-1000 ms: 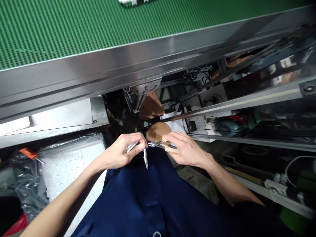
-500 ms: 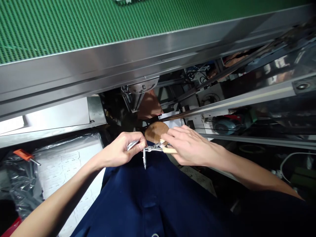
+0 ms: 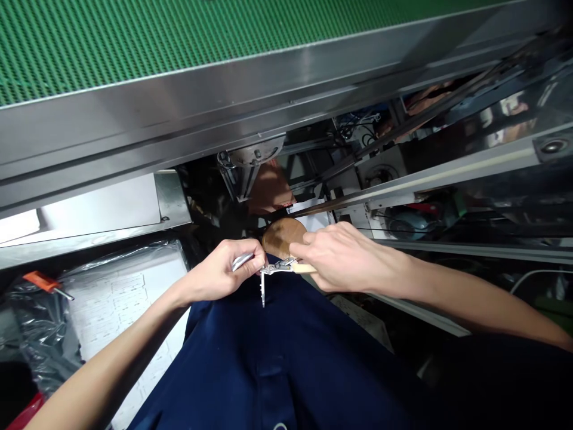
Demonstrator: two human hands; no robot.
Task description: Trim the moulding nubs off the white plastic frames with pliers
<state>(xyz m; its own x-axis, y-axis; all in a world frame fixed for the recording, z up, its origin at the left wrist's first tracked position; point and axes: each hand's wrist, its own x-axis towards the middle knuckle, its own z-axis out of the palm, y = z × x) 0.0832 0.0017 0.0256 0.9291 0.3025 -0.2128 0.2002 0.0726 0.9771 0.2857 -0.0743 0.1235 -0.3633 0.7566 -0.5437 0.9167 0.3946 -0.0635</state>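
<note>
My right hand is wrapped round the cream handles of a pair of pliers, or cutters. Their metal jaws point left and meet a thin, pale flat part whose edge hangs down. My left hand pinches this part between thumb and fingers, right beside the jaws. A smooth silver piece also shows between the left thumb and forefinger. I cannot tell whether it belongs to the same part. Both hands are in front of my dark blue clothing, above a round wooden stool top.
A green ribbed conveyor belt with a metal side rail runs across the top. At the left lie printed white sheets, crumpled plastic and an orange-handled tool. Metal bars and machinery fill the right.
The handles of the pliers have come closer together as my right hand squeezed. My left hand stays in place. The view has shifted slightly, and a dark object on the belt has left the frame.
</note>
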